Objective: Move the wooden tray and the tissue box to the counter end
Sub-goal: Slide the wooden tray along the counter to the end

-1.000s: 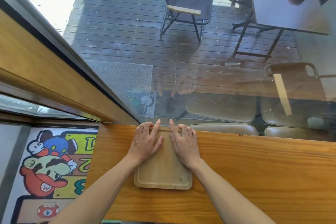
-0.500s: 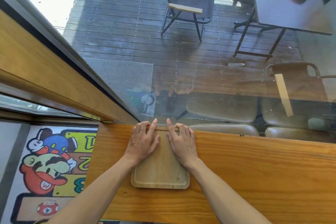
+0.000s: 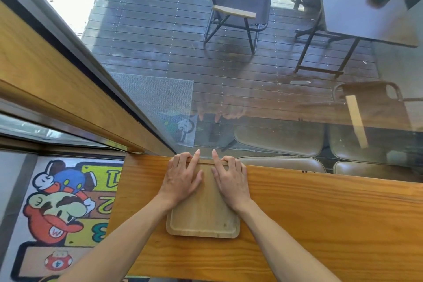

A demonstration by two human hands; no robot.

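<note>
The tray (image 3: 203, 215) lies flat on the table (image 3: 320, 217), near its left end, with its far edge against the glass (image 3: 251, 89). Both hands rest palm-down on the tray's far half, fingers spread and flat, gripping nothing. The left hand (image 3: 182, 179) covers the far left corner; the right hand (image 3: 231, 181) covers the far right part. Their index fingers reach the far rim, and the other fingertips seem to curl over that edge, though the view is too shallow to be sure. A cartoon mat (image 3: 61, 210) lies on the floor beside the table's left end. Beyond the glass stand a folding chair (image 3: 235, 4) and a second table (image 3: 361, 4).
</note>
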